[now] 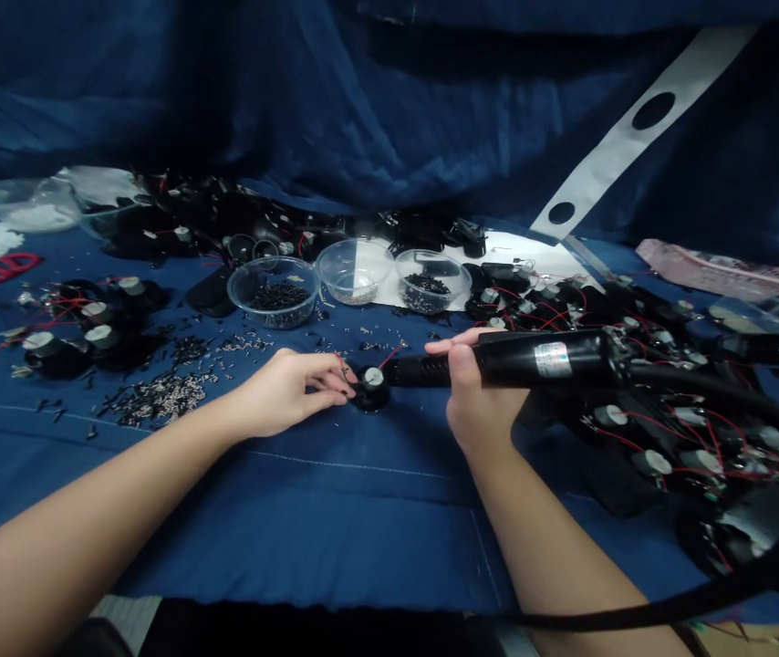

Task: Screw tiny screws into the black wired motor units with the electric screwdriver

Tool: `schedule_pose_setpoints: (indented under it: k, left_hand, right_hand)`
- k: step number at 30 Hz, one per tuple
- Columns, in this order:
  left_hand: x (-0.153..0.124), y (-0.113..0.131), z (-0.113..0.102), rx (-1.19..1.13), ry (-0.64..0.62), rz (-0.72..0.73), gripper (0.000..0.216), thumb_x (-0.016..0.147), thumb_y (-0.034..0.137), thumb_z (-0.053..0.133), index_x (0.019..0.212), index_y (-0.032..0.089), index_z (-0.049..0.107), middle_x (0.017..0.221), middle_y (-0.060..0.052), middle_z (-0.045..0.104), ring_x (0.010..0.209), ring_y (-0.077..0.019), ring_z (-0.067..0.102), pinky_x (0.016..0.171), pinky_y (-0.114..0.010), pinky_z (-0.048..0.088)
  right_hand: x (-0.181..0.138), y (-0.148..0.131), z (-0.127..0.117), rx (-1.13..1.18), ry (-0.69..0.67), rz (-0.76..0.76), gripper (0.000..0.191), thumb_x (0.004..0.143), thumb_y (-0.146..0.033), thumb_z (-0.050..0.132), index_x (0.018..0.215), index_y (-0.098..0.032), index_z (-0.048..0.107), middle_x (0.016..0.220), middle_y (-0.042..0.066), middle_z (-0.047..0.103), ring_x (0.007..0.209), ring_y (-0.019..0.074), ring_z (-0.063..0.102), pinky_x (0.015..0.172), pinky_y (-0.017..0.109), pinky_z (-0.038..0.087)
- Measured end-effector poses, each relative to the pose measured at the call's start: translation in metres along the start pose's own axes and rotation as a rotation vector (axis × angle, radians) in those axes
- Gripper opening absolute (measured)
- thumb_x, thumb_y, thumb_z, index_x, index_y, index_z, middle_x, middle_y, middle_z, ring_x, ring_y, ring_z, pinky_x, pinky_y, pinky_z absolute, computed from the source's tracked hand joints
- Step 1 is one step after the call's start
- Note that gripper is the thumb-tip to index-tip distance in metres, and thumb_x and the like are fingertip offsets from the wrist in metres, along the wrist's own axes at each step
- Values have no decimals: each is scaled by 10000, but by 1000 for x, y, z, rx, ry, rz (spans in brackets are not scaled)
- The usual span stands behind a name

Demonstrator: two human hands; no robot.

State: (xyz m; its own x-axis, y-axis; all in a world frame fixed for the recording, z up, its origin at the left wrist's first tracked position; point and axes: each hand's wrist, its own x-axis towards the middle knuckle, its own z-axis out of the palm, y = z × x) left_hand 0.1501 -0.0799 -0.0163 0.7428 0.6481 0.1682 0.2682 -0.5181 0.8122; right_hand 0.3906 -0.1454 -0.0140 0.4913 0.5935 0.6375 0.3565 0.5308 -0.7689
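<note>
Blue cloth (245,520) heaped with wired parts (88,319)

Far left, red scissors (6,267) lie near a heap of tiny metal pieces (157,399), with clear bowls (253,274) of loose pieces beyond. The left hand (284,392) pinches a small round black part (370,388), fingers narrow, against the nose of a black corded tool (540,359) gripped in the right hand (472,392). More wired parts (663,438) crowd the right.

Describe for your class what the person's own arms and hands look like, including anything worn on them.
Both forearms are bare and slim, with no sleeves in view. Neither the left hand nor the right hand wears a glove, and no watch, bracelet or ring can be seen on either.
</note>
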Motion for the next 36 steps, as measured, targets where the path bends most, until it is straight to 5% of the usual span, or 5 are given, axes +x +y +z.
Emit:
schedule_pose_setpoints:
  k: [7, 14, 23, 36]
  left_hand:
    - [-7, -6, 1, 136, 117, 141, 72, 934, 244, 782, 910, 176, 776, 825, -7, 830, 727, -139, 795, 753, -229, 659]
    - [-7, -2, -1, 216, 168, 296, 194, 972, 293, 769, 811, 185, 774, 868, -17, 829, 821, -156, 804, 802, -242, 643]
    - [-10, -3, -1, 220, 70, 281, 77, 968, 244, 753, 933, 194, 800, 909, -18, 824, 810, -150, 790, 799, -250, 645]
    - [-7, -7, 9, 352, 124, 348, 100, 1007, 230, 699, 951, 183, 767, 931, -42, 751, 901, -170, 722, 877, -300, 610]
  right_hand:
    - [-5, -3, 1, 25, 3, -17, 280, 896, -493, 749, 872, -231, 651, 741, -6, 763, 706, 184, 765, 722, 372, 623]
    - [-10, -2, 5, 96, -14, 6, 268, 862, -466, 790, 889, -237, 653, 774, -32, 731, 713, 168, 777, 747, 354, 635]
    - [-15, 1, 7, 82, -25, 30, 290, 879, -504, 773, 888, -236, 663, 805, -16, 727, 740, 183, 776, 768, 378, 625]
    - [-12, -1, 7, 108, -28, 70, 278, 853, -471, 796, 877, -230, 662, 822, -27, 714, 742, 173, 790, 770, 350, 644]
